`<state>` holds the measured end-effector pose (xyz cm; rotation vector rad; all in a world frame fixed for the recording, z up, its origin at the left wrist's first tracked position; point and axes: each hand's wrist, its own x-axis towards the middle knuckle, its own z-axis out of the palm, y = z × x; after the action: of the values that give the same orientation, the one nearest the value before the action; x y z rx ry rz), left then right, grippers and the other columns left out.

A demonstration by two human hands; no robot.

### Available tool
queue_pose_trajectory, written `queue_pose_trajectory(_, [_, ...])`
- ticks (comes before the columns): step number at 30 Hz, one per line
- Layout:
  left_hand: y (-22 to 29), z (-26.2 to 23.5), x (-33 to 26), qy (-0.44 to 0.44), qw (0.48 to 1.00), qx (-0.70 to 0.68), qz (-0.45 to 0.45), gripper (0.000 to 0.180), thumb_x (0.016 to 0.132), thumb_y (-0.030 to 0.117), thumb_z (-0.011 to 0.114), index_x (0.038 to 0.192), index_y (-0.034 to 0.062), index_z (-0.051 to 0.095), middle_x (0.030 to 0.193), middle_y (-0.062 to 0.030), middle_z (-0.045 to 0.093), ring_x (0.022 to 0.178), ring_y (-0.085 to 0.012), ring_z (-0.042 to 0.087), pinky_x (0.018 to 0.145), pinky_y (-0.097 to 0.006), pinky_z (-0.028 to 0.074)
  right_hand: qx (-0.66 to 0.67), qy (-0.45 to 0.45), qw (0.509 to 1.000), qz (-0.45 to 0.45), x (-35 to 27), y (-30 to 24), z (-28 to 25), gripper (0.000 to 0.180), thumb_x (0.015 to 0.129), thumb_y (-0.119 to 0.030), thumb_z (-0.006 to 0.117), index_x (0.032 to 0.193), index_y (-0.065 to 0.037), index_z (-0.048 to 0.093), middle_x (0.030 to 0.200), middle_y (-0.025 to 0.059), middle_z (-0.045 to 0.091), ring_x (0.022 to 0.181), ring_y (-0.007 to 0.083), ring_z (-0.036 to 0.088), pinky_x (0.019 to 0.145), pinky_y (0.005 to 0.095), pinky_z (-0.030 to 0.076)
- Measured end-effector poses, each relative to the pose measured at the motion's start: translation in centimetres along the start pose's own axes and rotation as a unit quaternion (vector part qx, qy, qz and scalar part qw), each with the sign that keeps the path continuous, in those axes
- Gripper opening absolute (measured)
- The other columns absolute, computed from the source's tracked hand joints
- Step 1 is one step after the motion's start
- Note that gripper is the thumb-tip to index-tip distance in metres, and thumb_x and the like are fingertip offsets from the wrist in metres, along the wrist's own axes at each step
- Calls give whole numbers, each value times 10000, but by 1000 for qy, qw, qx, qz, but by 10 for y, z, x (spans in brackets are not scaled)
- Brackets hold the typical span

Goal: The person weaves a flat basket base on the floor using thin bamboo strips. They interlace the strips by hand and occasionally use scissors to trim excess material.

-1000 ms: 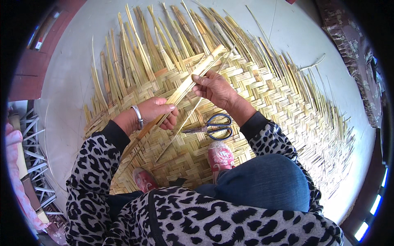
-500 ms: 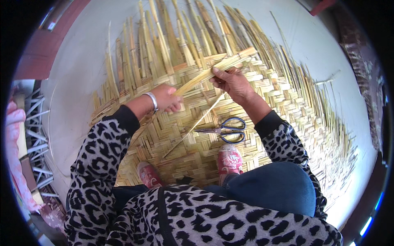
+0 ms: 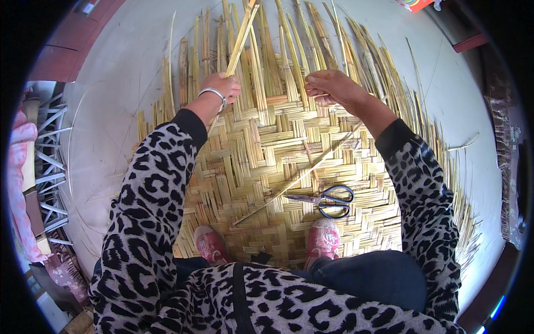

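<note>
left hand (image 3: 222, 89) grips a raised bamboo strip (image 3: 240, 36), fingers clenched on it; right hand (image 3: 328, 86) pinches an upright strip (image 3: 293, 72) at the woven mat (image 3: 267, 161) edge on the floor. risk: strip could splinter or slip, loosening the weave; scissors (image 3: 328, 200) lie open near the shoes.

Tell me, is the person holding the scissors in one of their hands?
No. The scissors lie on the woven mat near a pink shoe, while both hands grip bamboo strips farther up.
</note>
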<state>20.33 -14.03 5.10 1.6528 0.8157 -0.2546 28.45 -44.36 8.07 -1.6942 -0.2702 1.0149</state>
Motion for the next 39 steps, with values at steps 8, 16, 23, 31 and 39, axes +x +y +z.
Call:
queue_pose_trajectory(8, [-13,-2,79,14,986,162,-35,230,977,182,493,1139,25,532,998,-165,674,867,-290,688,688,-418,569,-151,-15,988,-28,85,4,-5,251,936,-182,556,727,-48,520,606,-1,461,492,93,393,409,260,314])
queue_pose_trajectory(16, [-5,-3,56,65,997,43,-28,156,920,156,587,1004,36,639,813,-103,671,610,-209,659,510,-330,560,-230,-1,973,-9,101,-2,7,283,881,-198,577,653,-32,588,560,64,554,450,163,531,449,334,428])
queue_pose_trajectory(23, [7,-8,19,-4,989,-145,-19,193,935,222,577,1063,77,586,997,-76,651,938,-215,627,847,-405,501,-420,66,905,19,107,-21,25,331,837,-298,620,693,-7,687,637,127,669,642,255,689,676,382,556])
queue_pose_trajectory(31, [0,-9,11,-54,969,-238,-46,287,984,288,509,1145,56,560,1112,-72,620,1016,-227,596,938,-409,468,-204,79,976,4,106,-14,19,486,814,-316,739,1119,36,601,914,156,664,706,205,675,616,306,572])
queue_pose_trajectory(39, [16,-18,-2,-150,961,-229,-41,327,1014,264,423,1195,25,552,1164,-119,632,1107,-257,624,978,-417,494,-126,-10,990,55,103,-25,22,354,830,-303,733,971,19,688,835,86,693,709,164,681,588,272,539])
